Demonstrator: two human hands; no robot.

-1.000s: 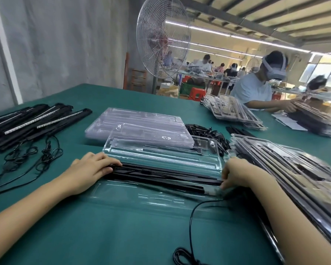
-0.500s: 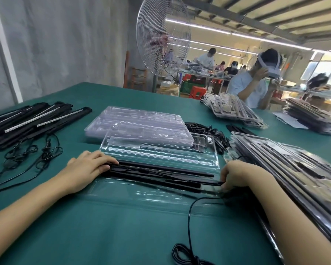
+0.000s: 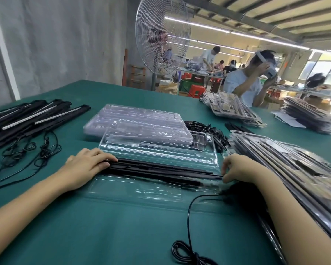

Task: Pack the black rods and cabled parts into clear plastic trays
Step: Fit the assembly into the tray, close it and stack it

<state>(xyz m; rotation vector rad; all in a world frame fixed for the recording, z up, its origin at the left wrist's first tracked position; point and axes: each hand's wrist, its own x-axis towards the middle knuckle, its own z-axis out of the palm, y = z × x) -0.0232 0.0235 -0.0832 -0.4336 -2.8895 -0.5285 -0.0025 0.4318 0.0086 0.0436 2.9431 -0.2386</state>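
A clear plastic tray (image 3: 157, 190) lies open on the green table in front of me. Several long black rods (image 3: 161, 170) lie side by side across its middle. My left hand (image 3: 88, 166) rests flat on the rods' left ends, fingers fairly straight. My right hand (image 3: 237, 170) has curled fingers pinching at the right end of the rods, where a black cable (image 3: 188, 217) leaves. The cable runs toward me and ends in a coil (image 3: 187, 253). The tray's far half (image 3: 161, 148) holds one thin black piece.
Empty clear trays (image 3: 141, 119) are stacked behind the open one. Loose black rods (image 3: 27, 119) with cables (image 3: 27, 152) lie at far left. Packed trays (image 3: 294, 169) pile up on my right, small black parts (image 3: 208, 131) behind. A fan (image 3: 161, 35) and a seated person (image 3: 245, 87) are beyond.
Both hands stay at the rods' ends, barely shifting. The rods have spread slightly in the tray. The person across the table has raised both hands to their headset.
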